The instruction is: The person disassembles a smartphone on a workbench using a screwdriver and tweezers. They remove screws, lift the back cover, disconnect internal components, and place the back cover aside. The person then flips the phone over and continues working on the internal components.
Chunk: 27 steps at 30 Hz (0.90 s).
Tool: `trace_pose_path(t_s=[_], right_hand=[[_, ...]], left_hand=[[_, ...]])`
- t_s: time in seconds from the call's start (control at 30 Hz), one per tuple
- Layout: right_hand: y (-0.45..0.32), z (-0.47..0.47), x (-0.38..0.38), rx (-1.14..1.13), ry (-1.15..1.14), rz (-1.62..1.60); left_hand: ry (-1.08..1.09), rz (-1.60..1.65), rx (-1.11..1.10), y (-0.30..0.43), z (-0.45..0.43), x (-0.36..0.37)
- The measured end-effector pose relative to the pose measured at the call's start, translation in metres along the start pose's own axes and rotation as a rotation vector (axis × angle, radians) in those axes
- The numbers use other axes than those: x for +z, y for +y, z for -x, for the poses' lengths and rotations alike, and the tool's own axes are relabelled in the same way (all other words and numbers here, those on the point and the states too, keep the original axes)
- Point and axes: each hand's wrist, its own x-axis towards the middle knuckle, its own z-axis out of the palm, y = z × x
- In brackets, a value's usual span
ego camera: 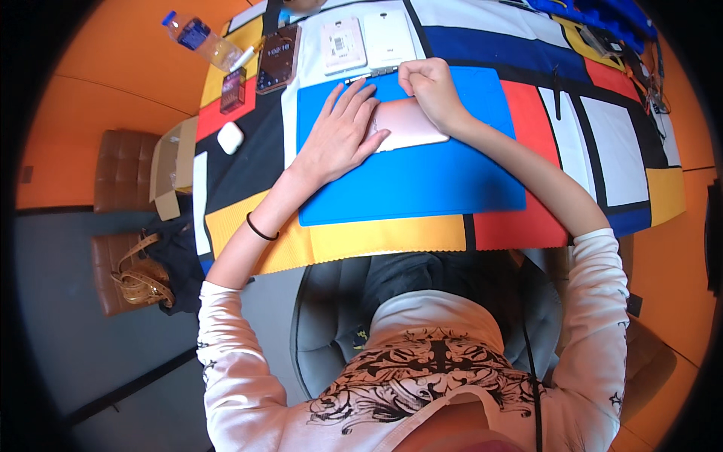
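A rose-gold smartphone, back side up, lies on a blue work mat. My left hand lies across its left end with the fingers spread, the thumb along the near edge, and holds it against the mat. My right hand is curled into a fist at the phone's far right part; its inner side is hidden, and no object shows in it. Just beyond the fingertips is a slim metallic piece, too small to name. Past the mat lie a pale pink phone and a white phone, side by side.
To the left are a dark smartphone with a lit screen, a small dark red box, a white earbud case and a plastic bottle. A black pen-like tool lies right. Cables and a blue organizer occupy the far right corner.
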Motion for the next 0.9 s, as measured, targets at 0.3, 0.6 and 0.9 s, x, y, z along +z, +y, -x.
trace_pose_path(t_s=[0.3,0.6,0.9], right_hand=[[-0.015,0.012,0.004,-0.527,0.112,0.607],[-0.030,-0.008,-0.034,-0.193,-0.508,0.400],[0.034,-0.054,-0.097,0.232,0.227,0.321]], left_hand=[[-0.116,0.096,-0.031,-0.010,-0.028,-0.010],[-0.042,0.236,-0.208,0.006,-0.028,-0.031],[0.428,0.410,-0.576,-0.087,-0.055,-0.030]])
